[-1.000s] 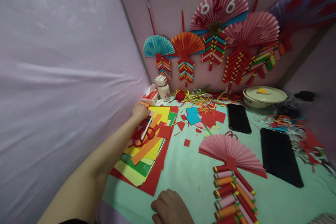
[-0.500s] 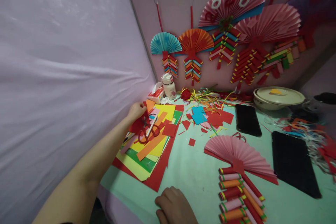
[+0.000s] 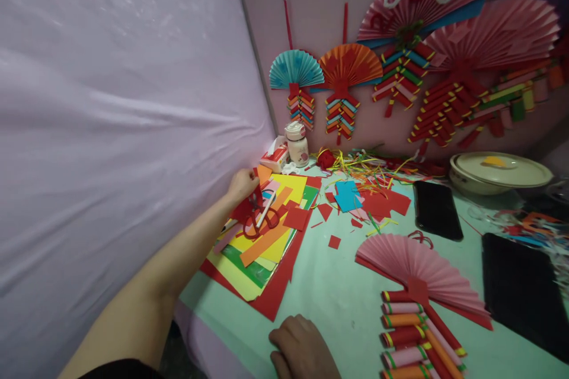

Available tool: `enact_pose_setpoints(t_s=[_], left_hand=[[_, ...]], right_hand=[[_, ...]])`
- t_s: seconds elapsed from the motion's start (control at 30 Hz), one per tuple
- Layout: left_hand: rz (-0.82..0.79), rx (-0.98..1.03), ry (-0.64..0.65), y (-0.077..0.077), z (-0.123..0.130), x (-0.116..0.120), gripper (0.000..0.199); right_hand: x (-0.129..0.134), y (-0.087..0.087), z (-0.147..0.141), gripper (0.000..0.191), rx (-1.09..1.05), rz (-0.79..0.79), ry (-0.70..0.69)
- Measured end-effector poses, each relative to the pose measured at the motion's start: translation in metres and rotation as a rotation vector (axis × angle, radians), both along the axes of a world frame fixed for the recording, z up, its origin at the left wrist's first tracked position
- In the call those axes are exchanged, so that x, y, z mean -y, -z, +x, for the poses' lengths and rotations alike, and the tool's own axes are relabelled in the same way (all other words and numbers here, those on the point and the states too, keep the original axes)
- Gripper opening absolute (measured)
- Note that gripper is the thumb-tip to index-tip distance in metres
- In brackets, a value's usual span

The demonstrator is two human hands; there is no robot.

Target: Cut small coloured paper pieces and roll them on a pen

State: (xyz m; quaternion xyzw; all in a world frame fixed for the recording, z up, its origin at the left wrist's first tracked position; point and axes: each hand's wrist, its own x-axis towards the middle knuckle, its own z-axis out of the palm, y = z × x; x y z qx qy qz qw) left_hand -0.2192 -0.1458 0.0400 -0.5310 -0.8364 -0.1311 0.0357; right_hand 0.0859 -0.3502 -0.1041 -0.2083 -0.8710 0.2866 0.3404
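At the far left of the paper pile, my left hand (image 3: 243, 185) is closed on a piece of red paper (image 3: 242, 210), its fingertips partly hidden. Red-handled scissors (image 3: 267, 224) lie just right of it, with a white stick-like thing (image 3: 267, 208) across them. Under these are yellow, green and orange sheets (image 3: 281, 249) on a large red sheet (image 3: 276, 296). My right hand (image 3: 306, 348) rests palm down near the table's front edge, fingers loosely bent and nothing visible in it. Right of that hand lies a pink folded-paper fan (image 3: 413, 257) with rolled-paper firecrackers (image 3: 403, 334) hanging below it.
Red scraps (image 3: 384, 203) and a blue piece of paper (image 3: 348, 195) lie mid-table. Behind are a tissue box (image 3: 275, 157), a white bottle (image 3: 297, 146) and shredded strips (image 3: 362, 166). A phone (image 3: 438, 210), black tablet-like slab (image 3: 524, 290) and lidded bowl (image 3: 471, 180) stand right.
The view has turned slightly left, so everything sits farther right. My left hand stays on the red paper, and my right hand still rests on the table.
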Motion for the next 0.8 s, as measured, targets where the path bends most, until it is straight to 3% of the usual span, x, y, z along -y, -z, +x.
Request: enact_pose_setpoints(t_s=[0.1,0.2,0.37,0.43,0.6,0.8], left_hand=[[0.015,-0.039,0.026,0.006,0.009,-0.005,0.034],[0.009,-0.098,0.136,0.01,0.02,-0.009,0.045],[-0.162,-0.179,0.423,0.014,0.028,-0.003,0.018],[-0.214,-0.204,0.479,0.015,0.028,0.005,0.017],[-0.251,-0.244,0.474,0.021,0.029,0.028,0.029],[-0.234,-0.215,0.449,0.036,0.036,0.047,0.036]], right_hand=[[0.002,0.006,-0.003,0.025,0.005,0.001,0.02],[0.007,0.018,-0.009,0.024,0.014,0.009,0.064],[0.01,0.027,-0.012,0.023,-0.014,0.021,0.078],[0.008,0.024,-0.009,0.025,-0.012,0.013,0.06],[-0.001,0.015,0.0,0.026,0.06,0.007,-0.063],[-0.001,0.012,0.003,0.024,0.09,0.003,-0.076]])
